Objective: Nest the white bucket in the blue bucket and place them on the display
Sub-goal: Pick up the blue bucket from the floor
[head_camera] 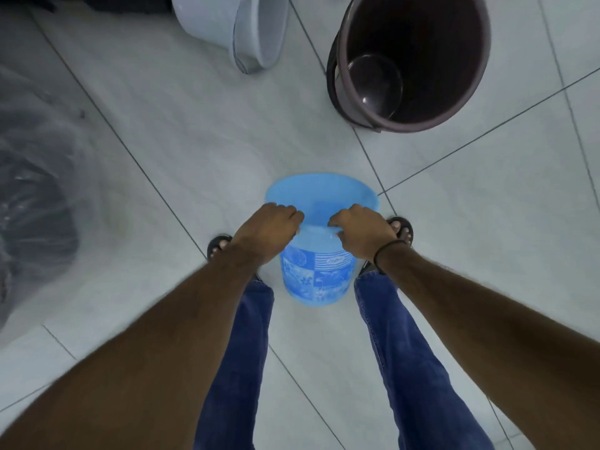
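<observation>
Blue bucket (319,254) stands upright between a person's feet on pale floor tiles (162,141). Left hand (271,224) and right hand (362,230) both clench its near rim. White bucket (227,27) lies tipped at far left of a brown bucket (412,60).

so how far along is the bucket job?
Early. Nothing nested: the blue bucket looks empty. In hand: left hand and right hand both grip its near rim, between the feet. Left: the white bucket lies tipped on the floor; nest it, then carry both to the display, not in view.
</observation>
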